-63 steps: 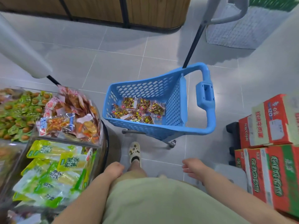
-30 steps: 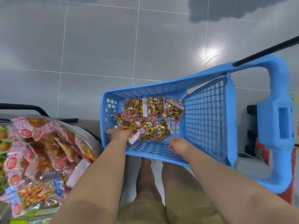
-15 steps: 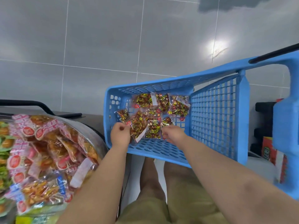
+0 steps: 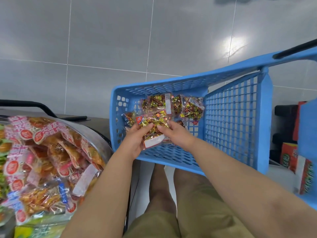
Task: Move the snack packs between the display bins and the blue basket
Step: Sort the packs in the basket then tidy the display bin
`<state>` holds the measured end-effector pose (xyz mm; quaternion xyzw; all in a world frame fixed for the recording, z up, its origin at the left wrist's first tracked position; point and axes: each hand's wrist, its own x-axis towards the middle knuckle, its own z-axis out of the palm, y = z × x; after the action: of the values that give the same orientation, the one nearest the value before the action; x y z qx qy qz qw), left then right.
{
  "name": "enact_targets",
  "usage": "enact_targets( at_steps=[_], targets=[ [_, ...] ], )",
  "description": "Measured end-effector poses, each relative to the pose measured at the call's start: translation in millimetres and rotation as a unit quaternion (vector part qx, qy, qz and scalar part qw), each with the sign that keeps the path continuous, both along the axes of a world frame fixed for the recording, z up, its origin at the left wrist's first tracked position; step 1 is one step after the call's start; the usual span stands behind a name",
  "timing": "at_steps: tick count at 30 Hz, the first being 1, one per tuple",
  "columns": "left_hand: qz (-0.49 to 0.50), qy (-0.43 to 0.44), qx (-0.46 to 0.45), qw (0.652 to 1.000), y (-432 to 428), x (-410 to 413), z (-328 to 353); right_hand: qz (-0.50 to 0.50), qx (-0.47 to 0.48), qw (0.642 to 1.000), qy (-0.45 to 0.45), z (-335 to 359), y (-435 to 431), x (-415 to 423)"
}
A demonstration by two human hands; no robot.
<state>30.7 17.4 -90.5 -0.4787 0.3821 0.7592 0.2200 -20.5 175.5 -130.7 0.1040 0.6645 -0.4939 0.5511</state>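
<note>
Both hands are inside the blue basket point(image 4: 231, 117), closed on one bundle of snack packs point(image 4: 155, 125). The left hand point(image 4: 135, 141) cups it from the left and below, thumb pressed over the top pack. The right hand point(image 4: 177, 136) clamps the opposite edge, fingers curled over the wrappers. The bundle sits between them, low in the basket near its closest wall. Beyond the grip, loose packs point(image 4: 191, 109) of the same red-and-gold kind lie on the basket bottom. Left of the grip, outside the basket, a clear display bin point(image 4: 101, 140) is heaped with orange-and-pink packs point(image 4: 51, 152). Right of the grip, past the basket wall, stand red cartons point(image 4: 288, 155).
</note>
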Motion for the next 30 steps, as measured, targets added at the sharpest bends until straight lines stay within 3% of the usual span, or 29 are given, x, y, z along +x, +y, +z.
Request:
enact_targets(
  at_steps=[3, 6, 9, 13, 17, 20, 24, 30],
  targets=[
    [0.014, -0.021, -0.059, 0.998, -4, 3, -7, -0.005, 0.035, 0.998, 0.042, -6, -3, -10],
    [-0.006, -0.063, -0.144, 0.988, -13, 9, -19, -0.147, 0.165, 0.969, 0.106, -32, -10, -35],
    [-0.002, -0.09, -0.163, 0.983, -19, 15, -27, -0.151, 0.198, 0.967, 0.056, -58, -21, -54],
    [0.03, -0.107, -0.176, 0.978, -26, 18, -33, -0.116, 0.176, 0.977, -0.012, -81, -30, -58],
    [0.06, -0.116, -0.193, 0.972, -27, 19, -34, -0.197, 0.109, 0.973, -0.052, -76, -14, -55],
    [0.073, -0.129, -0.185, 0.971, -23, 16, -34, -0.257, -0.002, 0.957, -0.136, -54, 11, -48],
    [0.069, -0.126, -0.126, 0.982, -14, 2, -31, -0.122, -0.064, 0.979, -0.148, -32, 18, -32],
    [0.054, -0.045, -0.086, 0.994, -8, 3, -33, -0.016, -0.092, 0.989, -0.114, -24, 2, -19]
  ],
)
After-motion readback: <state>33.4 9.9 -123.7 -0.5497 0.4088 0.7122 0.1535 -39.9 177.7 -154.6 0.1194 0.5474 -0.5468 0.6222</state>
